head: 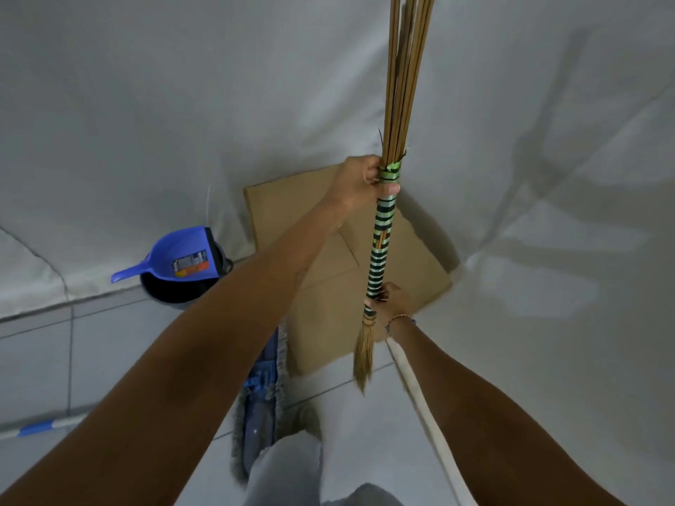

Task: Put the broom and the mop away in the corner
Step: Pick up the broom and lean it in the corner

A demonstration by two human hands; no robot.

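Observation:
I hold a stick broom (380, 246) upright in front of the corner, its long brown sticks rising out of the top of the frame. Its handle is wrapped in green and black bands and ends in a straw tuft hanging down. My left hand (359, 182) grips the top of the wrapped handle, just under the sticks. My right hand (391, 299) grips the lower end of the handle, above the tuft. The mop lies on the floor below my arms: its blue and grey head (261, 396) shows between my forearms, and its pole (40, 427) runs off to the left.
A flattened cardboard sheet (292, 213) leans in the corner where two white walls meet. A black bucket (171, 290) with a blue dustpan (182, 259) resting on it stands by the left wall. The floor is light grey tile. My knee shows at the bottom.

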